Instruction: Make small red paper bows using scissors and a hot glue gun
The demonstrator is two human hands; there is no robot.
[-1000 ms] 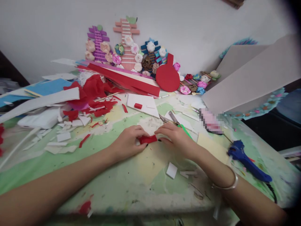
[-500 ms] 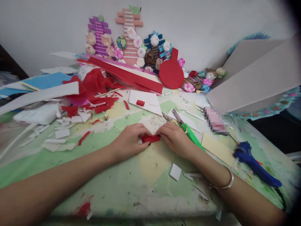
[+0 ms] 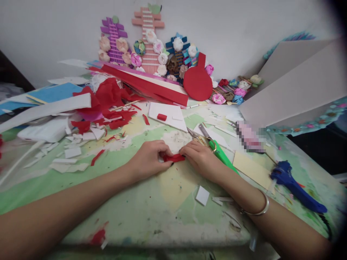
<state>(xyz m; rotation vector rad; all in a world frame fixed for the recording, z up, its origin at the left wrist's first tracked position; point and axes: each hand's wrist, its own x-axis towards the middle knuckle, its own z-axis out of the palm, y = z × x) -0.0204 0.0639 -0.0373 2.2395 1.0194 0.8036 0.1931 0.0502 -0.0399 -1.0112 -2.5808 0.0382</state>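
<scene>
A small red paper strip (image 3: 174, 157) lies on the paint-stained green table (image 3: 141, 206), pinched at both ends. My left hand (image 3: 150, 160) grips its left end with curled fingers. My right hand (image 3: 199, 157) holds the right end between fingertips; a silver bangle (image 3: 257, 210) sits on that wrist. Green-handled scissors (image 3: 214, 146) lie just behind my right hand.
A blue glue gun (image 3: 294, 186) lies at the right. Red paper scraps (image 3: 111, 104) and white foam offcuts (image 3: 73, 151) cover the left. A white foam sheet (image 3: 169, 116) with a red piece, grey cardboard (image 3: 292, 86) and paper-flower ornaments (image 3: 151, 54) stand behind.
Both hands stay on the red strip and have worked it slightly narrower. The camera view shifted a little; nothing else on the table moved.
</scene>
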